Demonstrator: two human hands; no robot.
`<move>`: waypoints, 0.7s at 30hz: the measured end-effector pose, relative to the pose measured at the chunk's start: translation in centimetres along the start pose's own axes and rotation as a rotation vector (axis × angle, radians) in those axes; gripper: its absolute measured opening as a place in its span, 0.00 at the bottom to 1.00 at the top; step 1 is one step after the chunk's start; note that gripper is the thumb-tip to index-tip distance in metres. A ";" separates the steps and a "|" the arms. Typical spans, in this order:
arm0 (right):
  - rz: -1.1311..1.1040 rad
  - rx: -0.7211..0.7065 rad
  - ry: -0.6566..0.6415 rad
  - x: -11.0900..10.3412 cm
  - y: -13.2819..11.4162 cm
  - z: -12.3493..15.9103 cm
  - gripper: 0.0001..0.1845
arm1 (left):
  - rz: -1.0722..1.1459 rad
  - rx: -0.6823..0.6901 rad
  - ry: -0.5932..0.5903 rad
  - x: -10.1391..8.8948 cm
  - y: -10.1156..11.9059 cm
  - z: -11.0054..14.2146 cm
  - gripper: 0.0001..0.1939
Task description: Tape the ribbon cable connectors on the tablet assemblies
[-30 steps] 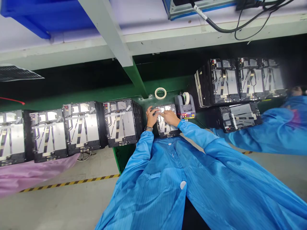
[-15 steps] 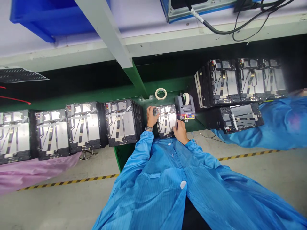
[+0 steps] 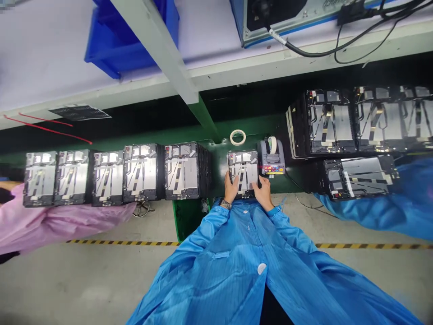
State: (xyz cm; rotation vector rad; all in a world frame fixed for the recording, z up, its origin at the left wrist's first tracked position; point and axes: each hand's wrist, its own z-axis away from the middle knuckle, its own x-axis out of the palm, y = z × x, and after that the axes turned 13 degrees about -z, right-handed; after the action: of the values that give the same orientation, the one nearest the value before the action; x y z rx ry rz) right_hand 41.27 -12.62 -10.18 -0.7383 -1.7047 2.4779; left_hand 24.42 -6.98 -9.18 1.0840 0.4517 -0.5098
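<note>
Long green metal workbench [image 3: 220,158]: running below the shelf; bearing the panels
Bright blue cloth smock [image 3: 233,257]: covering the person's torso and arms
Row of black-framed silver panel stacks, right [image 3: 331,124]: standing beyond the dispenser
Row of black-framed silver panel stacks, left [image 3: 141,174]: standing side by side
Blue plastic bin [image 3: 117,52]: sitting on the shelf behind the post
Small black-framed silver panel [image 3: 248,174]: lying face up at the bench's front edge, between both hands; nearly touching the smock
Grey plastic tape dispenser [image 3: 272,166]: standing just right of the small panel; carrying a pale roll
Left hand [image 3: 231,188]: gripping the panel's left edge; its thumb is resting on the face
Right hand [image 3: 263,192]: gripping the lower right edge; its thumb is pressing onto the face
Cream ring-shaped tape roll [image 3: 237,137]: lying flat behind the small panel
</note>
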 end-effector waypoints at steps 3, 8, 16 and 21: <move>-0.149 0.034 0.010 0.0 -0.1 0.3 0.34 | -0.027 -0.036 0.042 -0.5 0.5 0.3 0.34; -0.336 0.108 -0.033 -1.4 -3.4 1.6 0.37 | -0.012 -0.039 0.038 -3.6 3.0 2.7 0.36; -0.496 -0.190 -0.376 0.1 -16.4 4.4 0.35 | -0.117 0.131 0.261 -19.5 7.0 5.1 0.37; -0.521 -0.155 -0.562 9.9 -20.1 4.2 0.36 | -0.288 0.079 0.407 -28.0 3.2 1.1 0.31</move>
State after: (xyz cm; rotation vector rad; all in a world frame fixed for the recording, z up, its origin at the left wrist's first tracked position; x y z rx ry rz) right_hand 26.22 -5.44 5.35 0.4152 -1.9304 2.3004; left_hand 4.09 -2.08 9.71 1.2095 0.9615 -0.5627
